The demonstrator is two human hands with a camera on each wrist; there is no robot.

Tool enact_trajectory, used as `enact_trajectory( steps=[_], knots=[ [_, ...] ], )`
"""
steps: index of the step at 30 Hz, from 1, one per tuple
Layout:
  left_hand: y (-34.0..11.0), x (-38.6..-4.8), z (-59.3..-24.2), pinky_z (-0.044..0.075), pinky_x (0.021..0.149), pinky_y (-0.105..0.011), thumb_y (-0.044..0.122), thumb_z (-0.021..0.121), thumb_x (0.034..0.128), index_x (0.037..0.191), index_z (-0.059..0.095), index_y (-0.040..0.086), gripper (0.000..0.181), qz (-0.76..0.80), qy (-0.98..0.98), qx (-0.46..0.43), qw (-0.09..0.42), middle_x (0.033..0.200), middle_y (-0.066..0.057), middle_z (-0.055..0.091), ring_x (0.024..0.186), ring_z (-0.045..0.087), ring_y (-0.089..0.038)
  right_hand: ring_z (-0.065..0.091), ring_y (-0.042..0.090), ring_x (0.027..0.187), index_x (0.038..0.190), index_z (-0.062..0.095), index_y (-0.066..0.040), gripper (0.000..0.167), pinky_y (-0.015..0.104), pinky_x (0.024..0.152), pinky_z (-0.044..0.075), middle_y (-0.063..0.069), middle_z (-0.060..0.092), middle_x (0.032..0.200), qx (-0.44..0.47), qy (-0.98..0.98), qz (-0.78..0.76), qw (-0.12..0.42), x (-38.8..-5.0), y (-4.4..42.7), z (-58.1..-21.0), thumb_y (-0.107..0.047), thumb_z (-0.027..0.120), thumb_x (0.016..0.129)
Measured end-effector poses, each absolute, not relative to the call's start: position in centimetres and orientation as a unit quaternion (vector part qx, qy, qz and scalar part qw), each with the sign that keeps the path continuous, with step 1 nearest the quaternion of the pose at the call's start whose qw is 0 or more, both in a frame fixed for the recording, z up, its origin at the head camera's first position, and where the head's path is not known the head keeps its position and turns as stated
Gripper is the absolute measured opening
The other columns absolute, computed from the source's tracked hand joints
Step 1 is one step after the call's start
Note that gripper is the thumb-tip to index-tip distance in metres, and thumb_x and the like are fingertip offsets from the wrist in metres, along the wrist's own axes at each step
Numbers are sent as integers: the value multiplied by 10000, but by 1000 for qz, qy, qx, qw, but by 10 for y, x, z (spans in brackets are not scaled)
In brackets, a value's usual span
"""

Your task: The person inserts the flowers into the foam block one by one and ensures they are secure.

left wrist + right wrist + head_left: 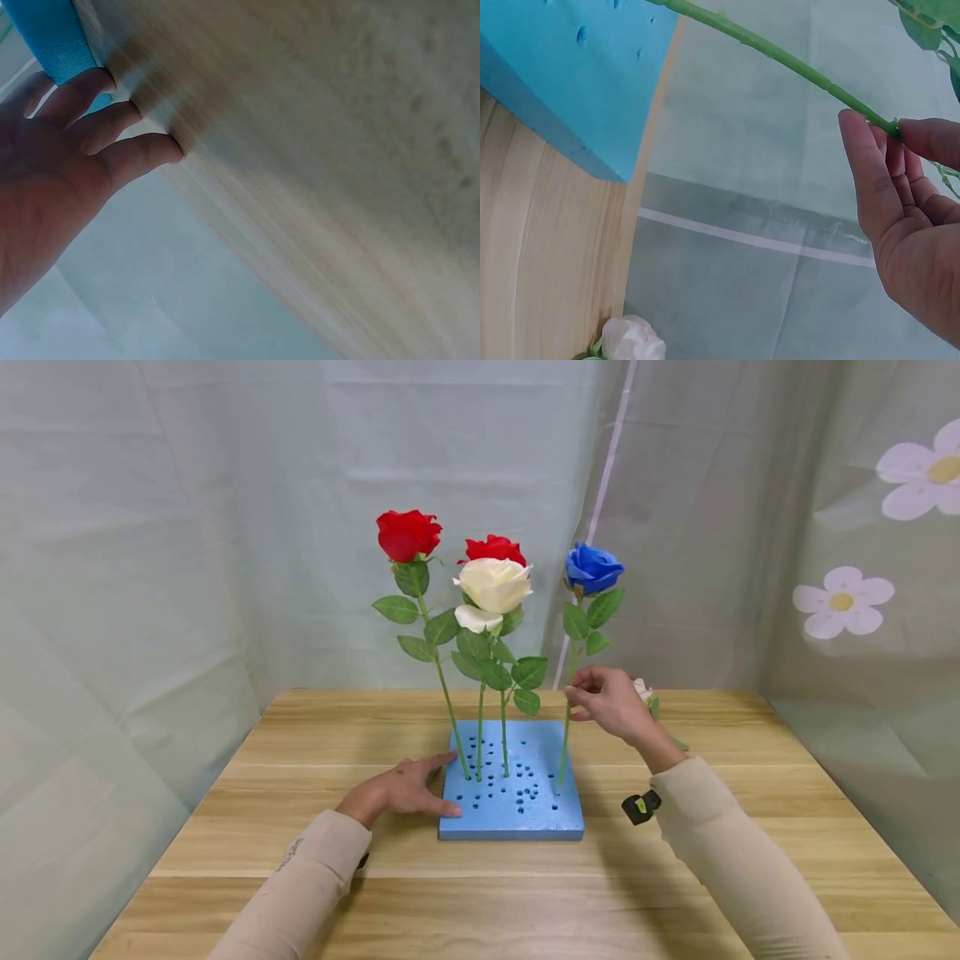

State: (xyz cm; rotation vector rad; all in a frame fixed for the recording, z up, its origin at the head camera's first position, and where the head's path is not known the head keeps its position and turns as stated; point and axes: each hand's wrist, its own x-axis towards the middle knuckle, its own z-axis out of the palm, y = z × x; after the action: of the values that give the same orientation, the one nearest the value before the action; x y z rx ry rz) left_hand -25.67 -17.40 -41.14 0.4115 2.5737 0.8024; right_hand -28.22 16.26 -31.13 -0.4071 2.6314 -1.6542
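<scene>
A blue foam block (487, 822) dotted with holes lies on the table. Two red roses (408, 536) and a white rose (493, 585) stand in it on green stems. At its right side a blue rose (594, 568) stands nearly upright, the foot of its stem at the block's surface. My right hand (611, 700) pinches that stem (795, 64) between thumb and fingers, below the leaves. My left hand (408, 787) rests at the block's left edge, thumb and fingers spread; in the left wrist view its fingertips (169, 148) touch the table.
Behind my right hand a pale pink rose (634, 341) lies on the wooden table (300, 735), mostly hidden in the head view. A black wrist device (641, 807) hangs by my right cuff. Pale curtains (465, 443) surround the table, with printed flowers at the right.
</scene>
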Motion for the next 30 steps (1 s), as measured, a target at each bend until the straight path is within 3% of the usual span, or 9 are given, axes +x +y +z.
enact_trajectory(
  steps=[10, 18, 26, 30],
  knots=[
    [-173, -257, -411, 271, 1131, -586, 591, 816, 744, 1584, 305, 215, 1052, 287, 924, 146, 206, 1591, -142, 330, 1444, 259, -387, 655, 392, 936, 1080, 587, 105, 196, 304, 705, 597, 220, 635, 1006, -141, 841, -523, -10, -286, 152, -311, -69, 608, 993],
    [-173, -256, -412, 259, 1140, -583, 617, 816, 725, 1580, 318, 228, 1063, 284, 926, 135, 209, 1593, -135, 330, 1456, 253, -374, 666, 356, 906, 1094, 584, 103, 197, 409, 759, 597, 238, 634, 1030, -144, 840, -522, -10, -288, 139, -313, -64, 607, 993],
    [-173, -257, -411, 260, 1139, -585, 617, 815, 727, 1582, 313, 224, 1066, 285, 925, 139, 208, 1594, -138, 327, 1457, 253, -369, 681, 287, 826, 1088, 601, 73, 181, 385, 725, 600, 206, 650, 995, -140, 857, -495, -32, -289, 129, -315, -78, 609, 988],
    [-174, -258, -412, 262, 1139, -583, 614, 816, 727, 1582, 311, 219, 1069, 287, 925, 140, 207, 1594, -137, 327, 1461, 249, -364, 686, 355, 863, 1073, 605, 76, 160, 411, 725, 599, 204, 654, 984, -150, 852, -500, -42, -291, 125, -320, -56, 595, 984]
  ],
)
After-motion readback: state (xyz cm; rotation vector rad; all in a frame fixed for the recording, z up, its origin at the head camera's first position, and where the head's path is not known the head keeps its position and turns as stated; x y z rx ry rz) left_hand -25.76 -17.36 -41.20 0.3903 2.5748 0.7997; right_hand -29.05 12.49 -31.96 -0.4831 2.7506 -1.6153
